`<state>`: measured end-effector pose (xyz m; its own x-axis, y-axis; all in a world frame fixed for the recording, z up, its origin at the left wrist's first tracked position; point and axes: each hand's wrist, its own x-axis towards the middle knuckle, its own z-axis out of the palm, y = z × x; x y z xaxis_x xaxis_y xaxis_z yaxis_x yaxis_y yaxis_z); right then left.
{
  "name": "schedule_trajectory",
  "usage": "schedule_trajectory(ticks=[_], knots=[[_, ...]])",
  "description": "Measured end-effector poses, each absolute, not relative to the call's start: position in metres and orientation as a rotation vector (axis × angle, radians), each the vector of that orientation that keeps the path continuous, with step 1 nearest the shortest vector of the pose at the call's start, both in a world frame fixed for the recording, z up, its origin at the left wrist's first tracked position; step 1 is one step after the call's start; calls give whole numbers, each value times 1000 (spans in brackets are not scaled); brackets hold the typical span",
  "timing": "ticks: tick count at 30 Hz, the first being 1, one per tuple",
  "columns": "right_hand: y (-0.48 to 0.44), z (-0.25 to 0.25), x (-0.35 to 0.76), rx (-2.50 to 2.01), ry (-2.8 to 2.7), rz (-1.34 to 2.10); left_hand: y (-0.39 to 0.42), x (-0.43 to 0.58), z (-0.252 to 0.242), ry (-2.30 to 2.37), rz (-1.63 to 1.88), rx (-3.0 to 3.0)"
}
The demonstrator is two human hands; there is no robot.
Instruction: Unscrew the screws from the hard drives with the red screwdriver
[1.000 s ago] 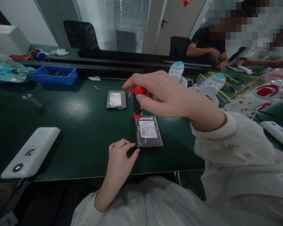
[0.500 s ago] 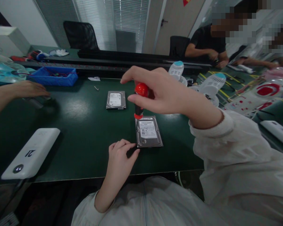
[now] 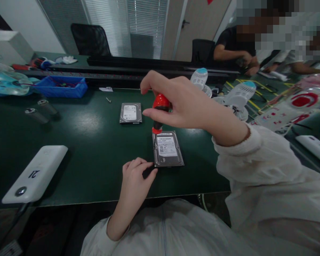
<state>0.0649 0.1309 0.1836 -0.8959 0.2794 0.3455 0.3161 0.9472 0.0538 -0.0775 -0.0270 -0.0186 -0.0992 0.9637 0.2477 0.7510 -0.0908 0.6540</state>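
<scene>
A hard drive (image 3: 167,149) with a white label lies flat on the green table in front of me. My left hand (image 3: 137,174) pinches its near left corner with thumb and index finger. Above its far left side, my right hand (image 3: 173,101) holds a screwdriver (image 3: 160,103) with a red and black handle, thumb and fingers loosely around it. The screwdriver points down, its thin shaft over the drive's left edge; whether its tip sits in a screw is too small to tell. A second hard drive (image 3: 130,113) lies farther back, to the left.
At left are a white power bank (image 3: 36,174), two metal cylinders (image 3: 37,115) and a blue tray (image 3: 61,87) holding wires. A small screw-like piece (image 3: 108,100) lies near the second drive. White handheld fans (image 3: 240,96) stand at right. Other people sit across the table at far right.
Another person's hand has withdrawn from the left, leaving the two metal cylinders uncovered. My right hand's fingers have shifted slightly around the screwdriver handle. My left hand stays put.
</scene>
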Motion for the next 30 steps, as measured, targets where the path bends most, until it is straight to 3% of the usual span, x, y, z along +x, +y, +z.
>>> schedule_trajectory(ticks=[4, 11, 17, 25, 30], knots=[[126, 184, 64, -658, -2784, -258, -27, -77, -19, 1885, 986, 1874], [131, 188, 72, -381, -2805, -56, -27, -78, -19, 1888, 991, 1884], [126, 191, 69, -713, -2789, -239, -27, -77, -19, 1884, 985, 1876], [128, 195, 76, -437, -2865, -23, -27, -77, -20, 1886, 997, 1882], [128, 191, 73, -653, -2819, -209, -28, -77, -18, 1884, 990, 1882]])
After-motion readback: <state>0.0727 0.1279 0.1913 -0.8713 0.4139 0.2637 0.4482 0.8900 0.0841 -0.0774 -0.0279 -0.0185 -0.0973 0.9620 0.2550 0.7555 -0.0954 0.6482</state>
